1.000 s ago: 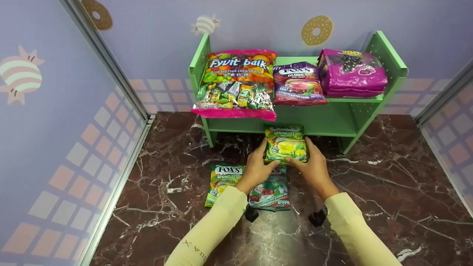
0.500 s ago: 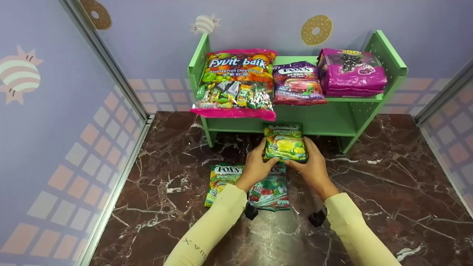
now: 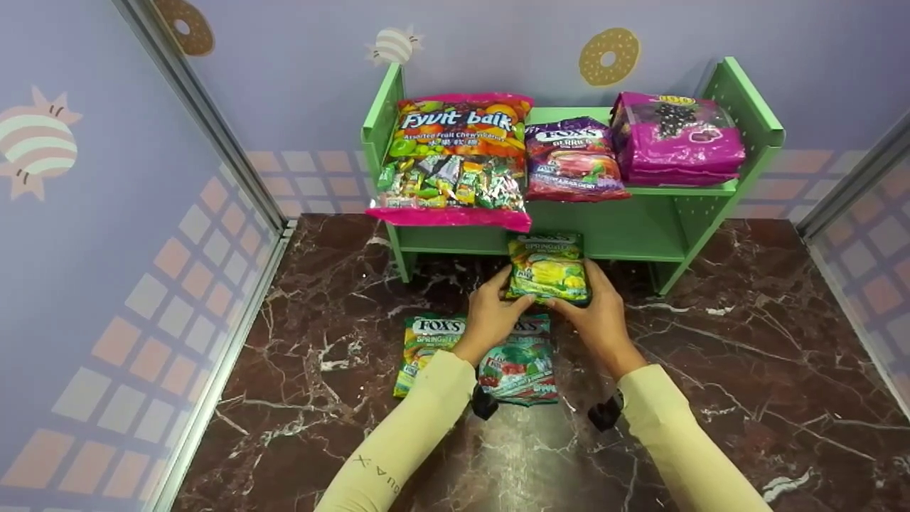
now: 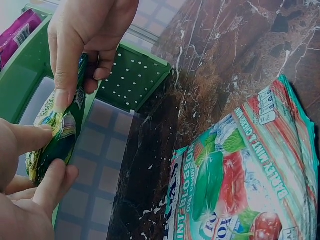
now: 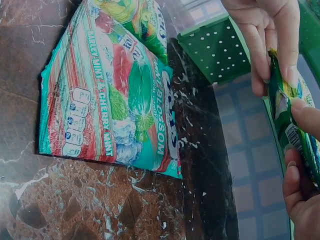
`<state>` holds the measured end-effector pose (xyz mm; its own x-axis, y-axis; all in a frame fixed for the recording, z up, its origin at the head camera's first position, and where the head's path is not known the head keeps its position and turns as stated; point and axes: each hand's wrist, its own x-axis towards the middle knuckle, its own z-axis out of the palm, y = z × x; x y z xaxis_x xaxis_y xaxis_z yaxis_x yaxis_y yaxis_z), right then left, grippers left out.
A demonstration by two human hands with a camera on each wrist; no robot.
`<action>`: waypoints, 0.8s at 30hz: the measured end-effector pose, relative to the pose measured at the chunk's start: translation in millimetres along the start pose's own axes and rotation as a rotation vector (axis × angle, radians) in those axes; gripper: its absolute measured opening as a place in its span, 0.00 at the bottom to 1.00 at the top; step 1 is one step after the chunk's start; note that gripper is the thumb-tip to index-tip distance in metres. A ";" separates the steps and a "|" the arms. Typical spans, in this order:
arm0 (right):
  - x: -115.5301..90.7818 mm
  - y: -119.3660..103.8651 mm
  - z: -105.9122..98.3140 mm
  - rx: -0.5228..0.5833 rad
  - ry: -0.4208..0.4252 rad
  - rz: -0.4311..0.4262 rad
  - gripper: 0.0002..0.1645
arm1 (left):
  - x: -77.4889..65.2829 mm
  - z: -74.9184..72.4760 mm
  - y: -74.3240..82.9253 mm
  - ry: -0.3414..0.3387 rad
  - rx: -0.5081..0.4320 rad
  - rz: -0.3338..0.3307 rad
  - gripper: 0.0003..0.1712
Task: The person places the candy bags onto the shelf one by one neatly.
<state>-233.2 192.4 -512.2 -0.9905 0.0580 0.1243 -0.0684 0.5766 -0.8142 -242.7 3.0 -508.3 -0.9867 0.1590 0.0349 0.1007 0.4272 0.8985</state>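
Note:
In the head view a green and yellow Spring Tea candy bag (image 3: 547, 267) is held between both hands at the front of the green shelf's lower level, its top overlapping that level's edge. My left hand (image 3: 492, 316) pinches its left side and my right hand (image 3: 601, 320) its right, thumbs on the near edge, fingers underneath. Both wrist views show the bag (image 4: 62, 142) edge-on between fingers and thumbs. Behind the left forearm lie a teal Mint Blossom candy bag (image 3: 522, 366) and, partly hidden by the sleeve, another Spring Tea bag (image 3: 419, 348).
On the top level of the green shelf (image 3: 625, 227) sit a large Fruit Chewy candy bag (image 3: 455, 160) overhanging the front, a purple Berries bag (image 3: 576, 160) and a magenta bag (image 3: 682, 142). Patterned walls (image 3: 128, 284) enclose the dark marble surface (image 3: 334, 455).
Both hands have moved the held Spring Tea bag slightly forward and up in the view, toward the shelf's lower level. The bags on the marble and on the top level stay put.

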 end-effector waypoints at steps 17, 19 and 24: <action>8.8 -0.9 7.4 0.022 0.053 -0.020 0.52 | 2.8 -2.4 -5.1 0.028 -0.081 0.008 0.37; 10.2 -1.9 7.8 0.016 0.061 -0.018 0.51 | 2.8 -2.1 -5.3 0.035 -0.091 0.017 0.37; 14.5 -2.0 9.4 0.019 0.074 -0.019 0.50 | 2.5 -2.0 -5.1 0.033 -0.098 0.030 0.37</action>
<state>-248.5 184.5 -514.1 -0.9775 0.1076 0.1814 -0.0905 0.5627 -0.8217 -245.9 -0.6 -511.9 -0.9872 0.1400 0.0761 0.1193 0.3333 0.9353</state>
